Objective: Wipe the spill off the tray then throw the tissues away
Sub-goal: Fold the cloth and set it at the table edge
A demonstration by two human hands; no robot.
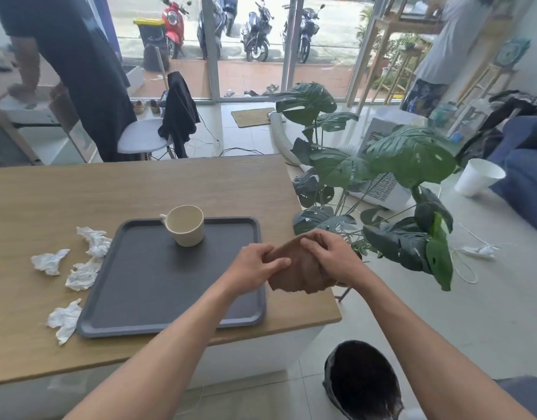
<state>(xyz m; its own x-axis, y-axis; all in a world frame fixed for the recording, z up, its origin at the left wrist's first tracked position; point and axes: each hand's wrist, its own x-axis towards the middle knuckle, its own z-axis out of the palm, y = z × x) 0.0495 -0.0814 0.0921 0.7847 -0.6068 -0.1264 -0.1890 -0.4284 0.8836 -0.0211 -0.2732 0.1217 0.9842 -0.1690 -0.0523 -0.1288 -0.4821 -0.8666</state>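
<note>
The wooden tabletop (140,189) carried a dark grey tray (158,283) with a cream cup (186,224) standing near its far edge, and a black-lined bin (362,380) stood on the floor by the tabletop's near right corner. Four crumpled white tissues (82,274) lay on the tabletop just beside the tray's left rim. Above the tray's right edge, the left hand (256,266) and right hand (330,257) both had their fingers closed on a brown tissue wad (294,272) held between them.

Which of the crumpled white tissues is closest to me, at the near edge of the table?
The tissue beside the tray's near left corner. The other three lie farther back along the tray's left side.
</note>
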